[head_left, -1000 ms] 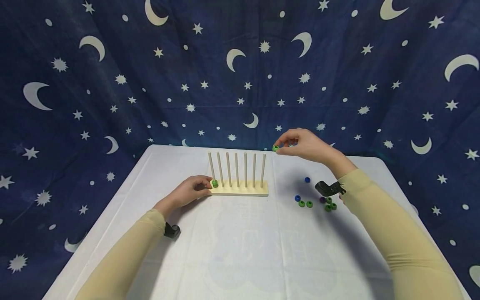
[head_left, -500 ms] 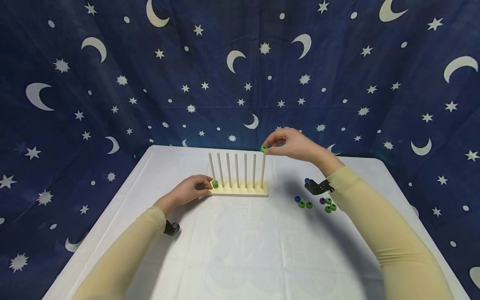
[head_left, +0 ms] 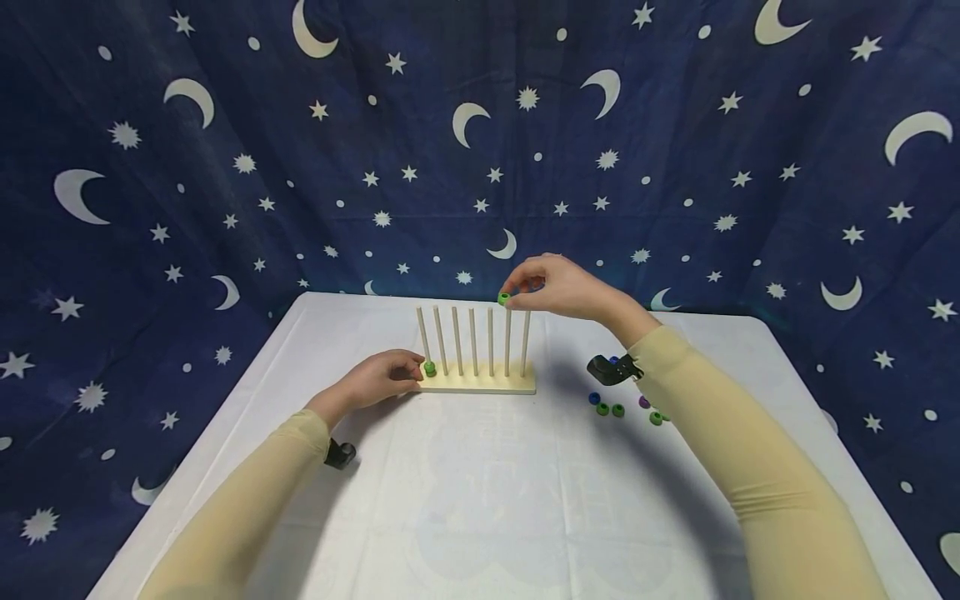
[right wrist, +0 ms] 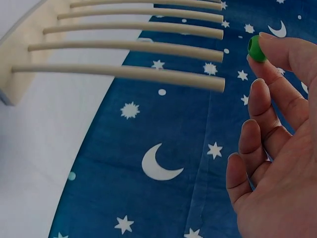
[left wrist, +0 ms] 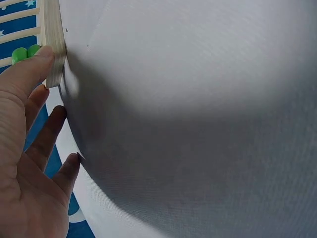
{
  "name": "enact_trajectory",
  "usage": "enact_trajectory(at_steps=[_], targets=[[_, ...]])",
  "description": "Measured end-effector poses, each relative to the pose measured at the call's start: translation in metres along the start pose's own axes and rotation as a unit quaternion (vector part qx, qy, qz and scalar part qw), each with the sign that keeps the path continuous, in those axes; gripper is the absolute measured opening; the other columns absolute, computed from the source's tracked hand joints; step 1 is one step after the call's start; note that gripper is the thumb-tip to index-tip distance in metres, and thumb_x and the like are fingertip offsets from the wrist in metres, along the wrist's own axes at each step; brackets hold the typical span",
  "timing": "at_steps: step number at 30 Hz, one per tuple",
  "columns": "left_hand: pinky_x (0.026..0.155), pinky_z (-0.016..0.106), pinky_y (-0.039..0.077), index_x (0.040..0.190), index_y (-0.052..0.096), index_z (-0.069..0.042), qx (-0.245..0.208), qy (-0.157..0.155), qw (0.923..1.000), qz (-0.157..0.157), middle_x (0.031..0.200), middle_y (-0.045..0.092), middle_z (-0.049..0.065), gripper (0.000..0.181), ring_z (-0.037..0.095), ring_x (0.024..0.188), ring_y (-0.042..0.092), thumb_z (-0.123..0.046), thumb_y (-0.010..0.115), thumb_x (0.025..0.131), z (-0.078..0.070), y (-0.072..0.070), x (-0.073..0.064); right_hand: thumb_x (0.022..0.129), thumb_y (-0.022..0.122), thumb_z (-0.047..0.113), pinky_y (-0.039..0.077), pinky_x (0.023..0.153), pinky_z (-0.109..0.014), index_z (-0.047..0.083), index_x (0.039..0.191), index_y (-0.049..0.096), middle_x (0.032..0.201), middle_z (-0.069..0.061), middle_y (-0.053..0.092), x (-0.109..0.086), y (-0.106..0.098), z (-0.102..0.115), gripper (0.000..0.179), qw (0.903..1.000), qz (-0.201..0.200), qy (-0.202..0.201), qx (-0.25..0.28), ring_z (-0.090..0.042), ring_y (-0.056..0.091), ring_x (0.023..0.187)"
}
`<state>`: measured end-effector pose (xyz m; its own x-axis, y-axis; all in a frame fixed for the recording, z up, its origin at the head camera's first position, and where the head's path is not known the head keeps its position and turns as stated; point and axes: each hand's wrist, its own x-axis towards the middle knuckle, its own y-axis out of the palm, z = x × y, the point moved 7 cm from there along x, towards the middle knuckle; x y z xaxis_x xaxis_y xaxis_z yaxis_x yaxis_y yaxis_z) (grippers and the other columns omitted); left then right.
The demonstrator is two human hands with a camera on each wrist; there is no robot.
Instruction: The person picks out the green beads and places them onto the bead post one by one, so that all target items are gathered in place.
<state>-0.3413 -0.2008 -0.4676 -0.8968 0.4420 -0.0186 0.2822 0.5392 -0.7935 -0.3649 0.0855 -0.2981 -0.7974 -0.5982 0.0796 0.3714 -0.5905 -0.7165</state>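
Note:
A pale wooden peg stand (head_left: 480,383) with a row of several upright pegs stands on the white table. My left hand (head_left: 378,379) grips its left end, thumb on the base corner (left wrist: 53,59) in the left wrist view. Two green beads (left wrist: 20,55) are stacked low on the leftmost peg, next to that thumb. Above the peg tops, toward the stand's right end, my right hand (head_left: 566,287) pinches a green bead (right wrist: 255,48) between thumb and index finger. The bead's hole shows in the right wrist view, and its other fingers are spread and slightly bent.
Right of the stand, loose beads lie on the tablecloth (head_left: 480,500): blue (head_left: 595,398), purple (head_left: 644,402) and several green (head_left: 618,410). My right forearm and its black wrist camera (head_left: 611,369) cover some of them. A dark blue curtain (head_left: 420,167) with moons and stars hangs behind.
My right hand has carried the green bead leftward, from right of the stand to above its right-hand pegs. The left hand has stayed at the stand's left end.

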Motion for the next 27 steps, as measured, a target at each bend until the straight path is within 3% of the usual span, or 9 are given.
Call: enact_trajectory(at_steps=[11,19,27], targets=[[0.113,0.046,0.039,0.096,0.071,-0.018,0.0,-0.01,0.9999,0.0,0.138,0.063,0.008,0.009,0.03,0.135,0.052,-0.017,0.079,0.092,0.002,0.0,0.0,0.091,0.078,0.03,0.049,0.081,-0.04,0.02,0.106,0.076,0.099,-0.002,0.065,0.024,0.018,0.024,0.018,0.9987,0.025,-0.043,0.006,-0.021,0.055,0.097],[0.113,0.048,0.04,0.097,0.07,-0.02,0.004,-0.005,1.0,0.001,0.138,0.063,0.008,0.009,0.03,0.133,0.054,-0.019,0.078,0.093,0.003,0.001,0.001,0.091,0.079,0.031,0.05,0.08,-0.037,0.021,0.107,0.076,0.105,0.0,0.065,0.038,0.034,0.035,0.019,0.998,0.04,-0.048,0.01,-0.02,0.058,0.096],[0.112,0.048,0.041,0.097,0.07,-0.019,0.007,-0.001,1.0,0.003,0.137,0.063,0.008,0.009,0.029,0.132,0.055,-0.018,0.078,0.092,0.001,0.0,0.001,0.091,0.078,0.031,0.047,0.08,-0.036,0.021,0.106,0.077,0.097,-0.003,0.064,0.052,0.045,0.042,0.018,0.997,0.048,-0.061,0.007,-0.021,0.055,0.09]])
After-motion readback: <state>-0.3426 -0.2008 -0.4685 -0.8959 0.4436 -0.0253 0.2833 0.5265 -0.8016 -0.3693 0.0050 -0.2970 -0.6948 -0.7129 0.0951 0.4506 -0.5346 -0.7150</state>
